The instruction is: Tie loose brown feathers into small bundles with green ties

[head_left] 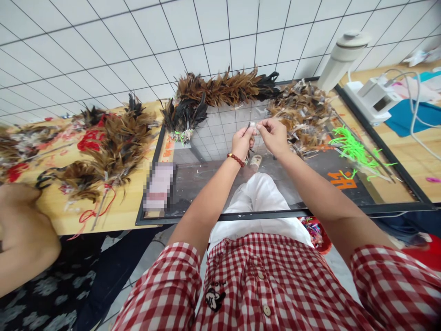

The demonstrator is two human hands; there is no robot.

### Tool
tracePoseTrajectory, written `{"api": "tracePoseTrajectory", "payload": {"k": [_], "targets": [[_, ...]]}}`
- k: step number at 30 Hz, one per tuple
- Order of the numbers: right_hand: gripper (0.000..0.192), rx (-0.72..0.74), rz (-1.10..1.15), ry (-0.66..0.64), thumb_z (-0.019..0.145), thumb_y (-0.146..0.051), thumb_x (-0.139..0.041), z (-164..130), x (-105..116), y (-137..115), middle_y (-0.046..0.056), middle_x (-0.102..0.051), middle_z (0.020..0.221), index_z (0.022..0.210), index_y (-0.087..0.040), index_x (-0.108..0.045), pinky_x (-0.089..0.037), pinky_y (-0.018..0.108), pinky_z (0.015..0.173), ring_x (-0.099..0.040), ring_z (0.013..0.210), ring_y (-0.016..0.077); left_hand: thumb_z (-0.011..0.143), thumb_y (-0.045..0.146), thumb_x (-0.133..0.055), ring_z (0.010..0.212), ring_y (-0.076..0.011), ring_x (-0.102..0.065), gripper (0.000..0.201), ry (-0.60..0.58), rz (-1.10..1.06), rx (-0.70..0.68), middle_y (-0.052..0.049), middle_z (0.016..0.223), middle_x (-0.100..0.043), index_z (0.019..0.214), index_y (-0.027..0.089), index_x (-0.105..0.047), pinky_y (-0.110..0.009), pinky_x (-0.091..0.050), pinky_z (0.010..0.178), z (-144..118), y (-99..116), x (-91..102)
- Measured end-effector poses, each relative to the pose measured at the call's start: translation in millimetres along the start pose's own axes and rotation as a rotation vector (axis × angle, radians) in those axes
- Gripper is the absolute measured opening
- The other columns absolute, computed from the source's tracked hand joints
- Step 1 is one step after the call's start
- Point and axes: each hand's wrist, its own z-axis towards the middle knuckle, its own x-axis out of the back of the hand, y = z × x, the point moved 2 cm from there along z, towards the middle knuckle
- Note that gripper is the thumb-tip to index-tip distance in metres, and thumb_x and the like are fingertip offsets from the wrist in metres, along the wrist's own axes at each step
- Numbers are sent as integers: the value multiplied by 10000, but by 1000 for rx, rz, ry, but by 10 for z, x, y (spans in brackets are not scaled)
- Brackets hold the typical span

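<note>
My left hand (244,141), with a red bead bracelet at its wrist, is closed on a dark feather whose lower end shows below the fingers. At its top is a small white downy tuft (253,124). Thumb and fingertips of my right hand (274,135) pinch together at the right side of this tuft. Both hands are over a glossy glass sheet (210,188) in a black frame. Just right of them lies a heap of loose brown feathers (303,112). Behind them stretches a thick row of brown and black feathers (223,87).
Bright green strips (356,149) lie at right, near a white bottle (344,57) and a power strip (370,99). A blurred-out flat rectangular object (160,186) is at left. Beyond it are feather bunches (117,142) with red string and another person's arm (25,243).
</note>
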Motion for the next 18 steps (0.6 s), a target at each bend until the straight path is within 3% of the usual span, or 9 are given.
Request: {"api": "tracePoseTrajectory", "payload": {"k": [8, 12, 18], "targets": [[420, -16, 28, 17, 889, -622, -677, -6, 3, 5, 20, -609, 764, 775, -218, -660, -477, 347, 822, -572, 786, 188, 973, 307, -704, 448, -13, -379, 354, -7, -68, 24, 68, 588, -512, 687, 165, -551, -172, -298, 474, -12, -1, -3], [536, -94, 133, 54, 879, -753, -647, 11, 5, 27, 14, -646, 774, 807, -223, -679, -496, 334, 731, -569, 694, 163, 972, 330, -708, 443, -9, -361, 371, -6, -117, 37, 71, 590, -489, 686, 168, -536, -165, -294, 469, -8, 2, 4], [685, -128, 269, 11, 736, -883, -699, 14, -36, 20, 11, -681, 791, 891, -218, -740, -522, 320, 680, -573, 662, 147, 999, 311, -669, 433, -6, -370, 367, -5, -175, 44, 71, 591, -492, 697, 167, -517, -154, -294, 462, 6, 24, 19]]}}
